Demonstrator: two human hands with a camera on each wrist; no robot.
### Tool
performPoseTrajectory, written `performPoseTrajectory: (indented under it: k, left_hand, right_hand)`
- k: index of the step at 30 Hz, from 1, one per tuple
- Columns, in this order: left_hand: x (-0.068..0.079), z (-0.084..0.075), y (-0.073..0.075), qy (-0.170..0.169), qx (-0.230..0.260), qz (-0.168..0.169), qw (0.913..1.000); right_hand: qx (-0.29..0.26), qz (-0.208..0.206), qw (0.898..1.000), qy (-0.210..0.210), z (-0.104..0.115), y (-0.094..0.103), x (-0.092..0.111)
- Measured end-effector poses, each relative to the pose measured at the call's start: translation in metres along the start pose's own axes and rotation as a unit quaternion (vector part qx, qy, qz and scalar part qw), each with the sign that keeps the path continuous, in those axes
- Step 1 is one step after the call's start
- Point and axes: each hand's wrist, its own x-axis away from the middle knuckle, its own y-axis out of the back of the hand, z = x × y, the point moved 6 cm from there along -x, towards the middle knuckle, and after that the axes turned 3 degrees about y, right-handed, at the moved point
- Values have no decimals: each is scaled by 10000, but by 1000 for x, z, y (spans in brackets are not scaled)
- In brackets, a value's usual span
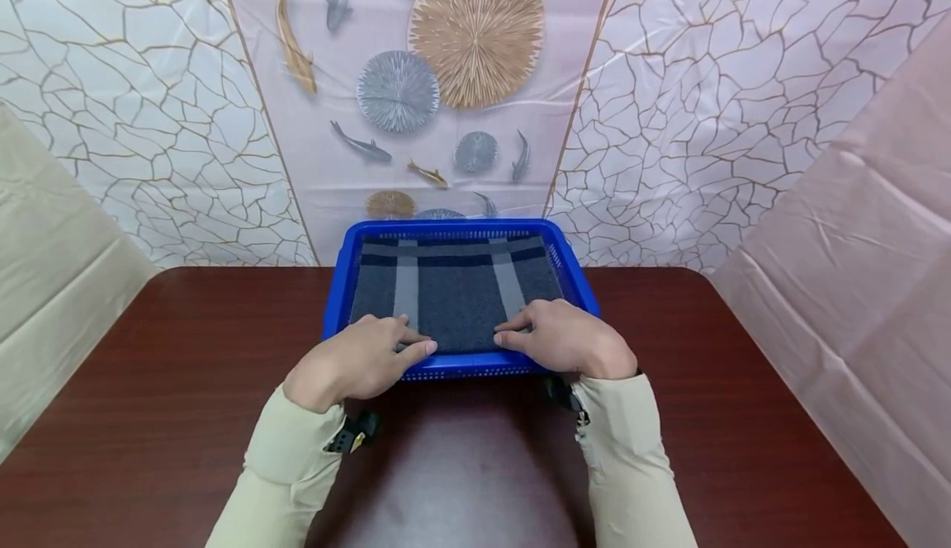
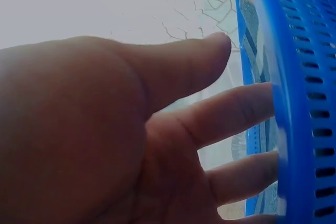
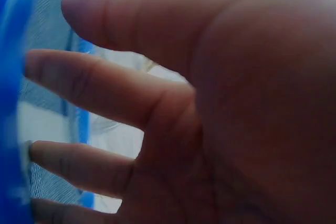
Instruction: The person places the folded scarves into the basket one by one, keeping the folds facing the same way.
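A dark grey cloth with lighter stripes and black bands lies flat inside a blue plastic basket with slotted walls. Over the near left corner, my left hand has its fingers reaching past the rim onto the cloth. In the left wrist view its thumb stands apart from the fingers, whose tips pass behind the basket wall. My right hand lies over the near right side, fingertips at the cloth. The right wrist view shows its fingers spread and fairly straight, with the striped cloth behind them.
The basket stands at the far side of a reddish-brown wooden table. Behind it hangs a patterned backdrop with fish and round motifs. Pale fabric borders the right side, and more hangs at left. Each wrist wears a dark strapped device.
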Motion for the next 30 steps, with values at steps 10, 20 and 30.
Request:
performPoseTrajectory:
  k: [10,20,30]
  left_hand:
    - [-1,9,5,-144,7,-124,9998]
    - [3,15,18,-258,414,-402,9980]
    - [-25,11,45,-354,-391,44,9986]
  right_hand:
    - [-52,-20,9996,-267,-5,0,-4]
    - [-212,-625,9978,-89,-16,15,4]
    - [226,-546,9962,637,-4,28,-12]
